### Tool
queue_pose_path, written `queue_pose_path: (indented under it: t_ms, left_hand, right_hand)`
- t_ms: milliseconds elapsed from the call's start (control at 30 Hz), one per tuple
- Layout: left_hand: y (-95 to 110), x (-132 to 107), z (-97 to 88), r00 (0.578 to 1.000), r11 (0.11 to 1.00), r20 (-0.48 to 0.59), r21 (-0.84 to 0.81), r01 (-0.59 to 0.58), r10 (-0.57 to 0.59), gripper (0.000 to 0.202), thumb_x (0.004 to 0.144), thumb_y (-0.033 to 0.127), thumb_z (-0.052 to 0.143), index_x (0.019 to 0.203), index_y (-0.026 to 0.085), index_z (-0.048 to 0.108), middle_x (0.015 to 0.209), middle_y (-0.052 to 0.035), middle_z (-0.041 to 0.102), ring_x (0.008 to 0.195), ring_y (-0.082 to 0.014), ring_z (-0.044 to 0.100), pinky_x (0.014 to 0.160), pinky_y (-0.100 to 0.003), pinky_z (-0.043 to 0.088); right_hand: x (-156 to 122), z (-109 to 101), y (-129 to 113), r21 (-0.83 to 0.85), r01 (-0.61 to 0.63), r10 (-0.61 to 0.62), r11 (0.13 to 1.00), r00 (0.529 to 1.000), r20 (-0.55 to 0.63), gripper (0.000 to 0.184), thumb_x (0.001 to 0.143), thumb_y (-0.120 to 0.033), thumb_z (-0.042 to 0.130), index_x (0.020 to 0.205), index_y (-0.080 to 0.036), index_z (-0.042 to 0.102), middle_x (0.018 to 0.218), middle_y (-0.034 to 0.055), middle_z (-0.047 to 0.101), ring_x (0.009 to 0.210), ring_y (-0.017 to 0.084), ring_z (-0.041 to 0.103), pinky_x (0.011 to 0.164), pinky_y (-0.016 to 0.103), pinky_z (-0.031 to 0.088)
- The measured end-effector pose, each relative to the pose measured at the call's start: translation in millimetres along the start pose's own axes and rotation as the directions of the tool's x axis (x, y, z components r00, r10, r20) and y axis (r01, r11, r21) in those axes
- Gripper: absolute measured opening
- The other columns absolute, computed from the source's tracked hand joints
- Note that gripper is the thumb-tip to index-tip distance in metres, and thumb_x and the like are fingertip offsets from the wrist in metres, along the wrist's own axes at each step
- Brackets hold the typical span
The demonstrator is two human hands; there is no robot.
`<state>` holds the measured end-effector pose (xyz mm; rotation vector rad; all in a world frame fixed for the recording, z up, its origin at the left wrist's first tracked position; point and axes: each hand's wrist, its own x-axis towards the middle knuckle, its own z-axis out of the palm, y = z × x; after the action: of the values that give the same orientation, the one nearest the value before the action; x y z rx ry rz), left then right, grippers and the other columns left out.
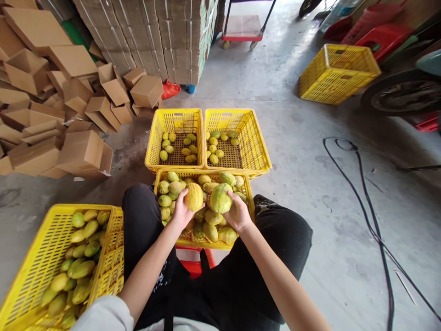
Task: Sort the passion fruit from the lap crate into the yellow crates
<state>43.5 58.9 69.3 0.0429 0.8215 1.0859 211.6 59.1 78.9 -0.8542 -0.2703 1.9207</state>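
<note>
My left hand (182, 210) is closed round a yellow fruit (194, 196), held just above the yellow crate (248, 197) between my knees. My right hand (237, 212) grips a larger green-yellow fruit (219, 198) beside it; the two fruits almost touch. The crate below them is full of several green and yellow fruits. Two more yellow crates stand just beyond it: a left one (155, 142) and a right one (257, 142), each with a thin layer of small fruits on its floor.
A fourth yellow crate (32, 257) of green fruits sits at my lower left. Loose cardboard boxes (81, 151) pile at the left, stacked cartons (155, 37) behind. An empty yellow crate (337, 73), a trolley (243, 30), a wheel (403, 94) and a black cable (368, 207) lie to the right.
</note>
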Motion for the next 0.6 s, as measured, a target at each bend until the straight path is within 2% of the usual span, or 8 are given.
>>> queue_pose_path:
  t_ms: [133,267,433,533,600]
  left_hand:
    - [3,-8,7.5,0.993,0.992,0.086,-0.103,-0.076,0.085,0.032,0.079,0.034,0.052,0.108,0.020,0.058,0.107,-0.0093,0.064,0.110,-0.0279,0.057,0.090,-0.043,0.048]
    - [7,-11,10.3,0.974,0.985,0.175,-0.113,-0.128,0.146,0.033,0.084,0.032,0.050,0.115,0.021,0.055,0.115,-0.0078,0.062,0.114,-0.0255,0.054,0.093,-0.041,0.046]
    - [2,-11,5.8,0.992,0.996,0.098,-0.061,-0.070,0.076,0.029,0.082,0.038,0.055,0.103,0.018,0.061,0.102,-0.0081,0.066,0.105,-0.0253,0.059,0.092,-0.042,0.047]
    - [-3,-10,3.6,0.995,1.000,0.094,-0.003,-0.024,0.024,0.029,0.082,0.037,0.056,0.098,0.014,0.063,0.096,-0.0097,0.067,0.098,-0.0244,0.062,0.087,-0.040,0.049]
    - [-5,-8,2.9,0.992,1.000,0.122,0.016,-0.015,0.013,0.029,0.082,0.037,0.055,0.099,0.014,0.063,0.099,-0.0097,0.066,0.096,-0.0236,0.062,0.083,-0.037,0.051]
  right_hand:
    - [-1,-1,-2,-0.001,-0.003,0.003,1.000,0.999,0.045,0.031,0.070,-0.028,0.059,0.100,-0.024,0.061,0.094,0.0042,0.071,0.102,0.030,0.062,0.085,0.047,0.052]
    - [-2,-1,-1,-0.036,0.042,-0.039,0.998,0.996,0.078,0.034,0.071,-0.026,0.061,0.105,-0.025,0.059,0.096,0.0030,0.071,0.101,0.028,0.063,0.084,0.045,0.053]
    - [-4,0,3,-0.009,0.039,-0.039,0.999,0.999,0.030,0.037,0.069,-0.042,0.066,0.102,-0.025,0.060,0.091,0.0039,0.071,0.098,0.028,0.064,0.084,0.046,0.053]
    - [-4,1,3,-0.006,0.036,-0.036,0.999,0.999,0.000,0.037,0.069,-0.036,0.067,0.103,-0.026,0.058,0.089,0.0034,0.071,0.094,0.027,0.065,0.085,0.047,0.053]
    - [-4,2,2,-0.020,0.042,-0.042,0.999,0.999,-0.008,0.034,0.070,-0.033,0.067,0.102,-0.025,0.058,0.089,0.0041,0.071,0.093,0.027,0.065,0.085,0.046,0.053]
